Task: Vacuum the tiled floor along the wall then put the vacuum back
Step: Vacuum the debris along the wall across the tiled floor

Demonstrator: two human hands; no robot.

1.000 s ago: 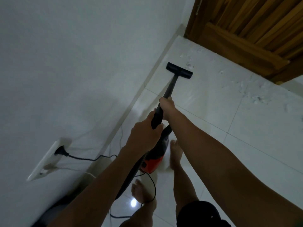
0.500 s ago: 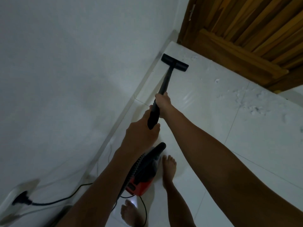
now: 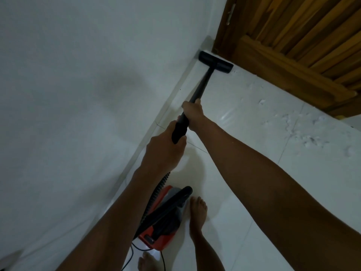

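I hold a black vacuum wand (image 3: pixel 203 83) with both hands. My left hand (image 3: pixel 164 151) grips its thick rear handle, and my right hand (image 3: pixel 192 112) grips the tube further forward. The flat black floor nozzle (image 3: pixel 215 64) lies on the white tiled floor (image 3: pixel 244 173) in the corner where the white wall (image 3: pixel 88 85) meets the wooden door (image 3: pixel 293 45). The red and black vacuum body (image 3: pixel 166 218) sits on the floor by my bare feet, joined by a ribbed hose (image 3: pixel 156 194).
White crumbs and dust (image 3: pixel 304 132) lie scattered on the tiles to the right, near the door's lower edge. A black power cord (image 3: pixel 162 259) trails from the vacuum body toward me. A pale skirting strip (image 3: pixel 148 133) runs along the wall's foot.
The nozzle has slid forward along the wall into the corner by the door. I have stepped forward, and the wall socket with its plug has dropped out of view.
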